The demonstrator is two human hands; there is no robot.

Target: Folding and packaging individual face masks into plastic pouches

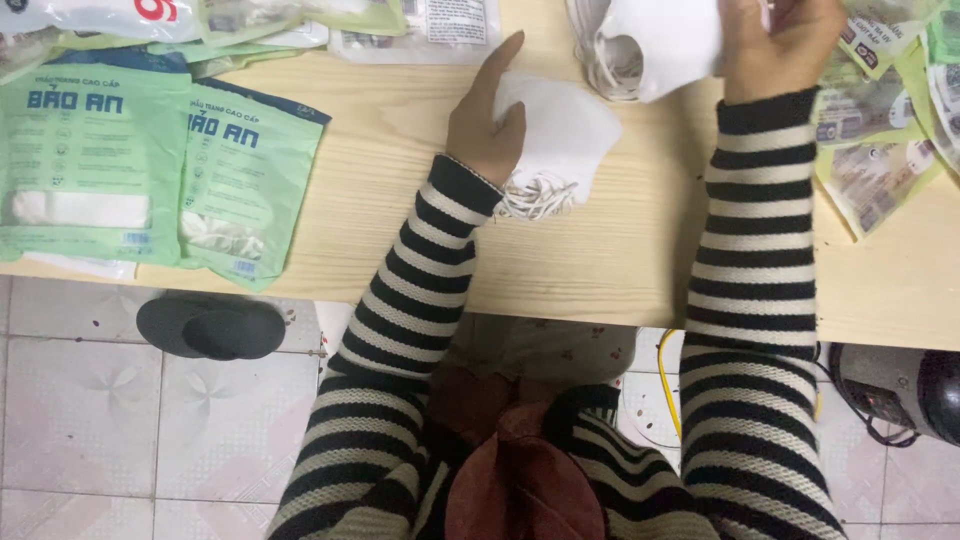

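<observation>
Your pale wooden table [620,270] carries flat green pouches [160,170] at left, glossy and crinkly by the look. Your right hand [775,45] closes on a loose pile of white masks [650,45] at the far edge. Your left hand [487,125] pinches a small stack of folded masks [560,140] mid-table: probably soft, light, limp. Grip the cloth body, since the thin ear loops [535,197] likely tangle.

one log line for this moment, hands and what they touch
left hand: holds white mask on table | right hand: on mask pile | green packs: left of hands
</observation>
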